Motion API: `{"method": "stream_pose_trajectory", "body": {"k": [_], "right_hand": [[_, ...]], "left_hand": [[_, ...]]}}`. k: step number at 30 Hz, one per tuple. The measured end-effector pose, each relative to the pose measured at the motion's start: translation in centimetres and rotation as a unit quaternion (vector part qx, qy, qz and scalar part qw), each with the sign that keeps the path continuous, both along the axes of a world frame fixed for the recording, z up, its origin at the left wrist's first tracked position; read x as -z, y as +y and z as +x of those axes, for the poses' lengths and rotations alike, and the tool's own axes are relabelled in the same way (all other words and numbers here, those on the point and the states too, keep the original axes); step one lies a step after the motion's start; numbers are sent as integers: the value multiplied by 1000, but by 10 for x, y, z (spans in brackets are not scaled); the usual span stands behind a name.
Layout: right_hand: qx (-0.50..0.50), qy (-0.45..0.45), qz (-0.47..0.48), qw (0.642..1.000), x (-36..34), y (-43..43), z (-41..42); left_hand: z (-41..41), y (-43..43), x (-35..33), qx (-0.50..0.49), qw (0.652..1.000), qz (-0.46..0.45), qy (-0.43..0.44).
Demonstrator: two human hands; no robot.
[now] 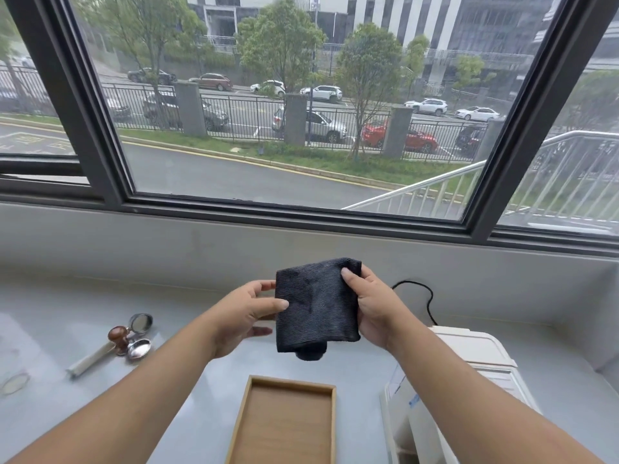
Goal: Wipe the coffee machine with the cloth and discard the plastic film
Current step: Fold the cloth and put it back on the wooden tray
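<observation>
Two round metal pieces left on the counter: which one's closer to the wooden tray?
The lower one, lying just right of the brown-knobbed tamper. The other lies farther back toward the window, farther from the tray.

Bright, even daylight through the far window. Soft, faint shadows on the pale desk. Strong wide-angle bending of frame lines toward left and right edges. Slight softness outdoors; no harsh glare.

No text, label, brand or number can be read anywhere.
</observation>
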State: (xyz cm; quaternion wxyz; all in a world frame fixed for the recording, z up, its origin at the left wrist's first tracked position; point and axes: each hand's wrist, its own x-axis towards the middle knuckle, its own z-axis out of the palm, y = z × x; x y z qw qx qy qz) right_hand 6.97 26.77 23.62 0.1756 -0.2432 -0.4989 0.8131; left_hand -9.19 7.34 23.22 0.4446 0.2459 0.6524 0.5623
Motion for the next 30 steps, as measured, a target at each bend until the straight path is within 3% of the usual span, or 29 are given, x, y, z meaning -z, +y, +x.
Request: {"method": "stream_pose_trajectory", "body": {"k": [6, 12, 19, 30], "right_hand": [[-1, -71, -63, 996, 36, -12, -5], [-88, -206, -7, 975, 86, -25, -2], [-70, -285, 93, 951, 138, -40, 7], [-91, -365, 93, 922, 200, -54, 20]], "left_hand": [[4, -6, 36, -64, 995, 17, -75], [0, -11, 82, -148, 987, -35, -57], [1, -27, 143, -133, 984, -118, -20], [17, -44, 209, -114, 974, -195, 23]]}}
